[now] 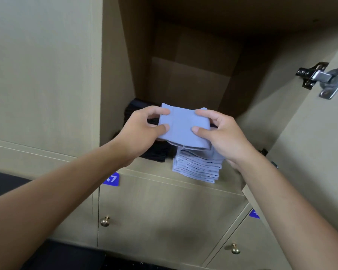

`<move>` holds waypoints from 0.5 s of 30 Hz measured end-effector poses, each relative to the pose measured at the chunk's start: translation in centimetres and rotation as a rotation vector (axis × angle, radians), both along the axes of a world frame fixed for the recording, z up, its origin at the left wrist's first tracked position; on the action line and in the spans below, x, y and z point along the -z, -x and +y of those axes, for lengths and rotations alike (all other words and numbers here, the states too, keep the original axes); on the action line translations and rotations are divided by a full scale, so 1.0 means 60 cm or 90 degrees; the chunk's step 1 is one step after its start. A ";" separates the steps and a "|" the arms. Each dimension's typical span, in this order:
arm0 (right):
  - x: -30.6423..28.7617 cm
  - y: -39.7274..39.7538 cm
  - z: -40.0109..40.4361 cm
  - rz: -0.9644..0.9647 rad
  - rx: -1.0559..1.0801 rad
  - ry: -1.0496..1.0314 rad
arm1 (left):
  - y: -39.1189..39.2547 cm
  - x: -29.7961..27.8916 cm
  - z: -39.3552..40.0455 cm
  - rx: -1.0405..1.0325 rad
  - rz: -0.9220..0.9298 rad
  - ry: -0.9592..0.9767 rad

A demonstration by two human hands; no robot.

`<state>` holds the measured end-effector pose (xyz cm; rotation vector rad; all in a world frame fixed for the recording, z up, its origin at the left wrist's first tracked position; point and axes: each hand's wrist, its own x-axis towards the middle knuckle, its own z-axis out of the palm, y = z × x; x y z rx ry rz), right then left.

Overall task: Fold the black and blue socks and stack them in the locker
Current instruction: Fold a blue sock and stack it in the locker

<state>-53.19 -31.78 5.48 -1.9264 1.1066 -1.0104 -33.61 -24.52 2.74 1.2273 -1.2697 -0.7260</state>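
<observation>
- The person is standing at the open locker [183, 78], and both hands are holding one folded blue sock [181, 127] just over the front of the shelf.
- The left hand [142, 133] is pinching the sock's left edge, thumb on top and fingers curled beneath; the right hand [220, 137] is pinching the right edge the same way, so each grip is closed on the cloth (neither hand is free).
- The sock is lying between the two grips, its long axis running roughly from the person toward the back of the locker, tilted a little to the left at the far end.
- Directly under the right grip, and just below the sock's near edge, the blue stack [197, 166] is sitting at the lip of the shelf, its folded edges facing outward; the sock is hovering close above it, and I cannot tell whether the near edge is already touching the top layer.
- Under and behind the left grip the black socks [154, 151] are piled, just beside the blue stack on its left.
- By my judgement, the coming move is turning on this: the stack is lying below and slightly toward the person from the sock, nearer the right hand, so the sock is needing to come down and a touch rightward to land square.
- A risk, as I see it: the stack is overhanging the shelf lip slightly (a heavy press might tip it forward).
</observation>
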 end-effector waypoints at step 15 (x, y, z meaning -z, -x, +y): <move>0.042 0.065 -0.069 0.130 0.130 0.047 | 0.061 0.046 -0.105 -0.006 -0.054 -0.063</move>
